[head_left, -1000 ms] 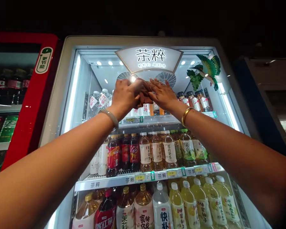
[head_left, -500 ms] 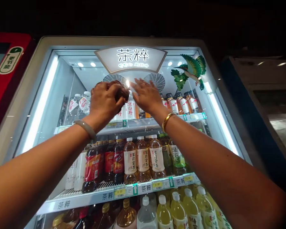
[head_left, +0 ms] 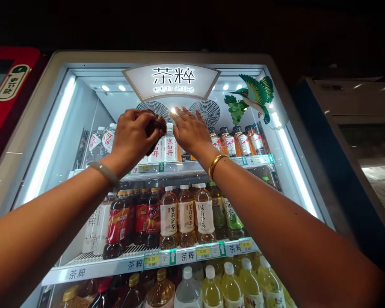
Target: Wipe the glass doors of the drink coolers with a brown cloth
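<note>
My left hand is raised before the upper part of a glass-fronted drinks cooler, its fingers curled tightly. A dark shape shows beside the fingers, and I cannot make out whether it is a held thing or a reflection. Beside it, my right hand lies flat near the glass, fingers stretched upward, holding nothing. A grey bangle circles the left wrist and a gold bangle the right. Behind the hands stands a top row with a white-labelled water bottle and dark-capped amber bottles.
Jasmine tea bottles and red-labelled bottles fill the middle shelf; yellow-green bottles stand below. Overhead is a lit sign, with a bird sticker at right. A red cabinet adjoins on the left.
The view has shifted slightly, so the cooler and both hands sit a little further left in the picture. The left hand stays curled and the right hand stays flat.
</note>
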Action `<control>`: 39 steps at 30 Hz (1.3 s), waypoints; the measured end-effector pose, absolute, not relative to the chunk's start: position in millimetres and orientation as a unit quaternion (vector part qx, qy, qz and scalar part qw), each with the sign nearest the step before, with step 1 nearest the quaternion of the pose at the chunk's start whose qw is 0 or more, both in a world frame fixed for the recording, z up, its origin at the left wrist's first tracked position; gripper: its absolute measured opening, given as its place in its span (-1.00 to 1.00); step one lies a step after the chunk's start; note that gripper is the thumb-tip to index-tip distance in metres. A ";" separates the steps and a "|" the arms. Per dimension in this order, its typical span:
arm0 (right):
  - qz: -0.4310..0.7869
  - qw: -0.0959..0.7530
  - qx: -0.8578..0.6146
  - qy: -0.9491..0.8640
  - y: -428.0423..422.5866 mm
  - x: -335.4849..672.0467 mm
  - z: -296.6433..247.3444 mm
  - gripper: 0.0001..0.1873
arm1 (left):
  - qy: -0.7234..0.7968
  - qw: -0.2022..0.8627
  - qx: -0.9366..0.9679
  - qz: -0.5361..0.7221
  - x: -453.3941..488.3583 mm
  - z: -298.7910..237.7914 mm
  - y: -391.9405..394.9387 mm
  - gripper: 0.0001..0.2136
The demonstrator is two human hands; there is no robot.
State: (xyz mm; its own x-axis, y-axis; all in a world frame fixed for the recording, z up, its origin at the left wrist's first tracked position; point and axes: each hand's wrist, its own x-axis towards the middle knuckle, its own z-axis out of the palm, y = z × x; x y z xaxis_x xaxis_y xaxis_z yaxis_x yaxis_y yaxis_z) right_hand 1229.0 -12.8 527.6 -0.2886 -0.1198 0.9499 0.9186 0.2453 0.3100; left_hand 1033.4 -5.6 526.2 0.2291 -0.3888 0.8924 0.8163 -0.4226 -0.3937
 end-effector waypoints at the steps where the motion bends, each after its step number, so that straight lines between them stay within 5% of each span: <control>1: -0.521 0.500 -0.326 -0.610 -12.5 1229.1 527.7 -0.46 | -0.184 0.491 -0.587 -0.617 1039.2 536.2 -4.0 -0.72; 4: -0.514 0.505 -0.333 -0.609 -13.3 1230.0 528.1 -0.45 | -0.184 0.479 -0.585 -0.628 1061.6 544.7 -2.4 -0.73; 11: -0.505 0.493 -0.355 -0.613 -16.6 1232.9 529.9 -0.40 | -0.095 0.542 -0.663 -0.508 1056.6 474.8 -13.0 -0.77; 20: -0.503 0.503 -0.355 -0.607 -17.0 1234.3 529.6 -0.40 | -0.171 0.492 -0.629 -0.578 1047.2 543.8 -6.0 -0.71; 31: -0.529 0.490 -0.351 -0.597 -13.4 1240.5 530.1 -0.34 | -0.040 0.538 -0.708 -0.456 1045.7 490.9 -7.4 -0.78; 39: -0.523 0.518 -0.342 -0.584 -14.9 1237.5 528.1 -0.40 | -0.064 0.435 -0.657 -0.612 1079.0 544.5 9.2 -0.80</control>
